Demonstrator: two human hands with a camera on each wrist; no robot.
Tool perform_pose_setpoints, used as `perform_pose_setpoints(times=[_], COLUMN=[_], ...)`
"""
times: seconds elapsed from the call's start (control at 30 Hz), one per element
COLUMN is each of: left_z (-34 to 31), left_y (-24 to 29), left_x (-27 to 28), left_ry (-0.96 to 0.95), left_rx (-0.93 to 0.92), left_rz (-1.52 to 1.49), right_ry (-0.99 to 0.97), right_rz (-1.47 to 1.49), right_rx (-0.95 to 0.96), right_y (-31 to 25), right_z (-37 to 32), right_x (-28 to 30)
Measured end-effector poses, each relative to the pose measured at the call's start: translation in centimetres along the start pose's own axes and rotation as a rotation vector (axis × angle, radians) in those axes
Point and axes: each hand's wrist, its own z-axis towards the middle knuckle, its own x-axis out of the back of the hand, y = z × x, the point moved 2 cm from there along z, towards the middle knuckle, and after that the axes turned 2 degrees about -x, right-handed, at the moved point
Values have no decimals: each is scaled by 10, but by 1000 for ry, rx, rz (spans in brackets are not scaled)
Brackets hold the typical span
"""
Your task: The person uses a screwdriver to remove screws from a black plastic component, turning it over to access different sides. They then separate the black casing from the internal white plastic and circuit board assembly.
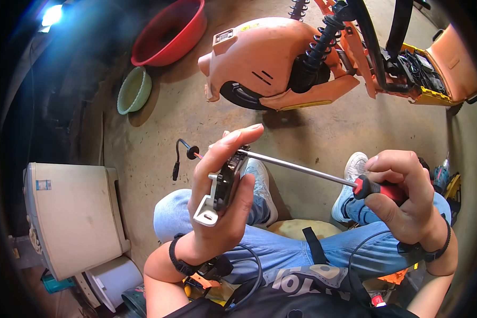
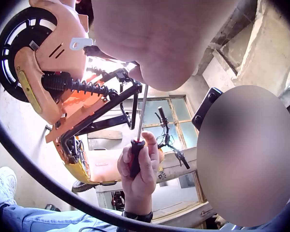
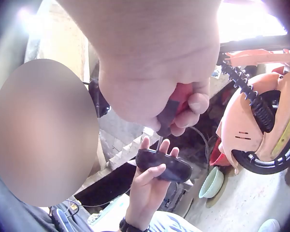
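Raised over the lap, my left hand (image 1: pixel 222 228) grips a small black, glossy, rounded part (image 1: pixel 229 183), possibly a lamp, between thumb and fingers. A white metal bracket (image 1: pixel 206 213) with a slotted hole sticks out of its near end. From its far side runs a short cable (image 1: pixel 181 151) with a rubber grommet and a plug. My right hand (image 1: pixel 408 196) holds a screwdriver (image 1: pixel 302 170) by its red and black handle. The shaft points left, its tip right at the part's upper edge. In the right wrist view the part's smooth dark face (image 3: pixel 169 166) shows.
Ahead stands an orange electric scooter (image 1: pixel 270 58) with its floor compartment (image 1: pixel 418 69) uncovered. A red basin (image 1: pixel 169 32) and a pale green basin (image 1: pixel 134 90) lie to its left. A white cabinet (image 1: pixel 74 217) is at left, a drill (image 1: pixel 441 175) at right.
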Motion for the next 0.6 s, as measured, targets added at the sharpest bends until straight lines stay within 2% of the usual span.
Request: perform_pose_setpoints(times=[0.27, 0.33, 0.43, 0.53, 0.6], left_z=[0, 1, 0, 2, 2], left_y=[0, 0, -2, -1, -1], left_x=[-2, -1, 0, -2, -4], left_ry=[14, 12, -94, -79, 8], left_rx=[17, 34, 46, 24, 62], left_rz=[-14, -2, 99, 67, -15], right_ry=[-35, 0, -11, -23, -22], right_rz=[27, -82, -142, -2, 4], right_rx=[-83, -12, 62, -36, -46], right_y=[-2, -2, -1, 0, 0], right_z=[3, 5, 6, 3, 3], right_x=[2, 1, 0, 0, 0])
